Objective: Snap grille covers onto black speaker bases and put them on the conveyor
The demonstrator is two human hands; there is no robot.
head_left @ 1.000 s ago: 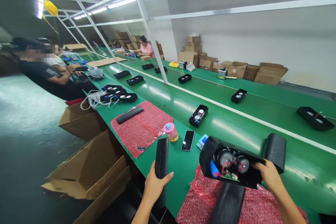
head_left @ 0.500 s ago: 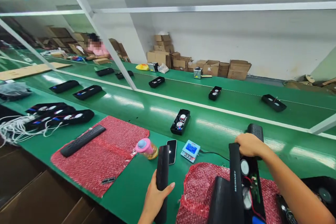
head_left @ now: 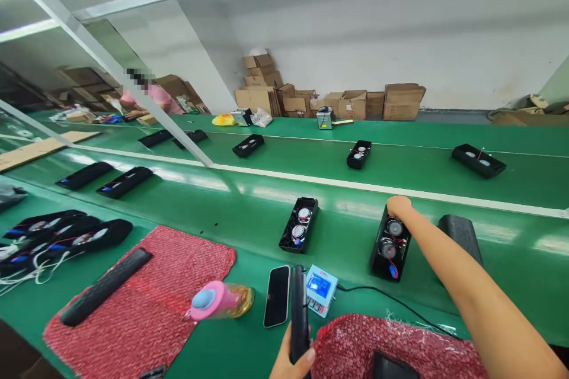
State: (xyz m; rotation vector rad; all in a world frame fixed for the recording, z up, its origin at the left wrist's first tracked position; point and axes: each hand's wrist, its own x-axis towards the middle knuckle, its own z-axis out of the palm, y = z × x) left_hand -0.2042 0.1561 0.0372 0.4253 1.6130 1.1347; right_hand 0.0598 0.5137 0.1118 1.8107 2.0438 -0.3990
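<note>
Gripping a long black plastic bar point(head_left: 299, 308) in our left hand point(head_left: 291, 361), we should gently release the open black speaker housing point(head_left: 389, 247), flat on the glossy green belt point(head_left: 340, 228), its far end clasped by our right hand point(head_left: 400, 206).

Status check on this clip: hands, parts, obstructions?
Left hand gripping black bar. Right hand at far end of open black housing. Dark casing nearby, partly hidden by forearm.
</note>
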